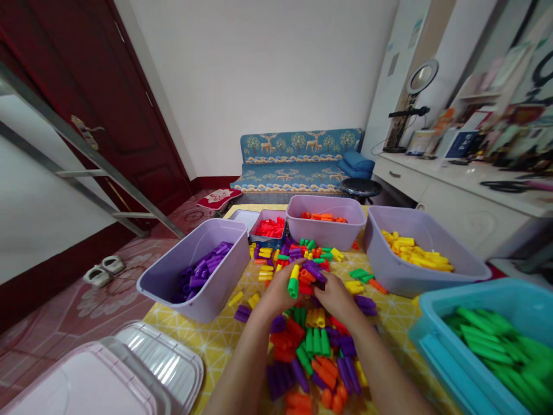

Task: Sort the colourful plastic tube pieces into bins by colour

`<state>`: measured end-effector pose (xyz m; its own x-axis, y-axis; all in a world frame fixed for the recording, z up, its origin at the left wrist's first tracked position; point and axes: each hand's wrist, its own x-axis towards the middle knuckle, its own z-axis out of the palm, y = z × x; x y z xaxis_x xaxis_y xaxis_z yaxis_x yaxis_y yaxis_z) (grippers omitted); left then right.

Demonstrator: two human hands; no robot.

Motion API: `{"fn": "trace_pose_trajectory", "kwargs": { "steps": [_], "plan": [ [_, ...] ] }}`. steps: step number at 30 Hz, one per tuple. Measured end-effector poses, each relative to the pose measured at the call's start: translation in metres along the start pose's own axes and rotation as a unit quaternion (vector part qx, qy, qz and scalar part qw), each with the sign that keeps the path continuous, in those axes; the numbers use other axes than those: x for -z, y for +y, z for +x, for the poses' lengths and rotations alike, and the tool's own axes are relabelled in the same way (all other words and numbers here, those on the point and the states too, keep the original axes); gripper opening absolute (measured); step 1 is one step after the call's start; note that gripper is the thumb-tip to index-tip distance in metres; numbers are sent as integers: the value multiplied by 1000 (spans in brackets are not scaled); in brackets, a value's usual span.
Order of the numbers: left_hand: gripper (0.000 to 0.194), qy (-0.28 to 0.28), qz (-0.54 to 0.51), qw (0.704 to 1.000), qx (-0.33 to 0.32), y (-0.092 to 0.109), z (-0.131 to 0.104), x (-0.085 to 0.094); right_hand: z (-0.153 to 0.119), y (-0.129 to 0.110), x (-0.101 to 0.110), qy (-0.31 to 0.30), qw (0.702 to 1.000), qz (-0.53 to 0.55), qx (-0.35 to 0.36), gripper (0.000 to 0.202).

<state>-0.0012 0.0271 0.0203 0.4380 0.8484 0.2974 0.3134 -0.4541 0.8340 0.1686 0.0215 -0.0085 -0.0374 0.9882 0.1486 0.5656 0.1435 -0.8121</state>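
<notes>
Both of my hands are over a loose pile of small plastic tube pieces in the middle of the table. My left hand (276, 295) is closed, with a yellow-and-green tube piece (294, 281) upright at its thumb. Curled in from the other side, my right hand (336, 295) has its fingertips against orange-red tube pieces (306, 278). A purple tube piece (314, 271) lies slanted between the hands. What the right fingers grip is partly hidden. Below the hands, green tube pieces (317, 342) and orange tube pieces (325, 372) lie in joined rows.
A lilac bin (149, 282) of purple pieces stands left, a small box (276, 242) of red ones behind. Orange pieces fill a back bin (326, 230), yellow a right bin (397, 279), green a turquoise bin (432, 305). Lids (86, 380) lie front left.
</notes>
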Motion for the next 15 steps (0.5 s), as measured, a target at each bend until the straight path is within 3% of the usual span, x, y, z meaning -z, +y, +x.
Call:
{"fn": "trace_pose_trajectory", "kwargs": {
  "steps": [4, 8, 15],
  "plan": [
    [58, 25, -41, 999, 3, 4, 1, 4, 2, -6, 11, 4, 1000, 21, 5, 20],
    [48, 6, 2, 1000, 20, 2, 2, 2, 1, -8, 25, 11, 1000, 5, 21, 20],
    [60, 49, 32, 997, 56, -8, 4, -2, 2, -4, 36, 14, 999, -16, 41, 20]
  ]
}}
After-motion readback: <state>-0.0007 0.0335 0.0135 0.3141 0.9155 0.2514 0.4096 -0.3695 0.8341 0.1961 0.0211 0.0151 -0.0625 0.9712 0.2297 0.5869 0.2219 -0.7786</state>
